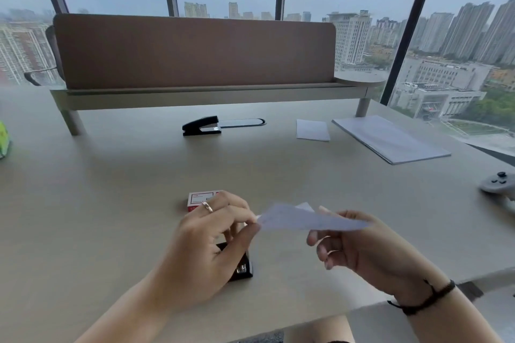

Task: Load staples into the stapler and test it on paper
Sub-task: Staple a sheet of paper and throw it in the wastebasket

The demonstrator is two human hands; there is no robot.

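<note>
Hands at mid-bench: left hand (217,234) and right hand (354,245) each pinch an end of a small, blurred white paper slip (309,220), held in the air above the pale grey bench (111,203). Under the left hand, on the bench, lies a small black stapler (242,270); a red-and-white staple box (199,200) sits just beyond. A second black stapler (201,125) rests well apart, near white paper sheets (390,138). Risk: the thin slip may tear or slide loose if the two hands pull against each other. Box lettering is illegible; no brand can be read.
</note>
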